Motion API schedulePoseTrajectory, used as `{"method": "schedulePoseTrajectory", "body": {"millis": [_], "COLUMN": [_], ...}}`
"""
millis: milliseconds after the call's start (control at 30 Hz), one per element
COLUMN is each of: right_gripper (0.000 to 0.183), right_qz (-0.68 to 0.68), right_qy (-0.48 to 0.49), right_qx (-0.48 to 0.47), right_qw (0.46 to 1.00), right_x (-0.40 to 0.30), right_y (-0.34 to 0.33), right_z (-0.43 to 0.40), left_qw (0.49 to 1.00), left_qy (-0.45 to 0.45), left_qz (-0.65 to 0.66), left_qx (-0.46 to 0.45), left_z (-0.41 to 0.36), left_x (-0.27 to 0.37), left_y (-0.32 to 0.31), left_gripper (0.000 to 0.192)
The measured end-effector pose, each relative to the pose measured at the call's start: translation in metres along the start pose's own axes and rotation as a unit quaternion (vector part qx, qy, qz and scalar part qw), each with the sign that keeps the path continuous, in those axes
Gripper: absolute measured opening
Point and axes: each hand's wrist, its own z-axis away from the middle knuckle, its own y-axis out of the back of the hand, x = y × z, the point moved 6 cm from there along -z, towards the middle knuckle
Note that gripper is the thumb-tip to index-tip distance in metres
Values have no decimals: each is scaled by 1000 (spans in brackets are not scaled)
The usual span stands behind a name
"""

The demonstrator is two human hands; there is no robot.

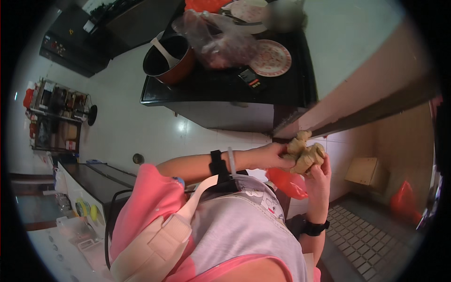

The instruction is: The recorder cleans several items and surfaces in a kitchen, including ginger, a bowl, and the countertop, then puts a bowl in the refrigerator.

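Observation:
A knobbly piece of ginger root [303, 155] is held up in front of my body, between both hands. My left hand [269, 157] grips its left side, with the thumb along the lower edge. On the right, the fingers and thumb of my right hand [319, 176] pinch the lower end. Just below the ginger hangs a red plastic bag [287, 183], partly hidden behind my right wrist and my shirt. I cannot tell what holds the bag or what is in it.
Ahead stands a black-topped table [211, 93]. On it are a pot [176, 72] with a white paddle [165, 53], a clear plastic bag [222, 42] with pinkish contents, a patterned plate [271, 58] and a black packet [250, 77]. A wall edge [370, 81] runs close on the right.

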Motion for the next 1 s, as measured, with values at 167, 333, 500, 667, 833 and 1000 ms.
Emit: {"method": "schedulePoseTrajectory", "body": {"millis": [167,333,500,667,833,1000], "right_gripper": [43,39,32,37,41,37], "right_qz": [17,-4,-66,-45,423,546], "right_qy": [-65,-122,-84,-49,136,307], "right_qx": [-48,-58,-62,-18,7,87], "right_qw": [997,991,992,998,896,775], "right_x": [16,46,76,100,78,61], "right_y": [-64,-124,-150,-178,-188,-176], "right_z": [-45,-72,-107,-139,-159,-162], "left_qw": [990,953,909,887,894,901], "left_qy": [-42,-74,-132,-100,-122,-77], "left_qz": [116,184,261,324,263,301], "left_qx": [60,227,296,312,341,303], "left_z": [48,96,132,153,164,170], "left_x": [4,6,11,-23,-8,-11], "left_y": [42,88,115,140,132,120], "left_gripper": [56,41,36,32,34,46]}}
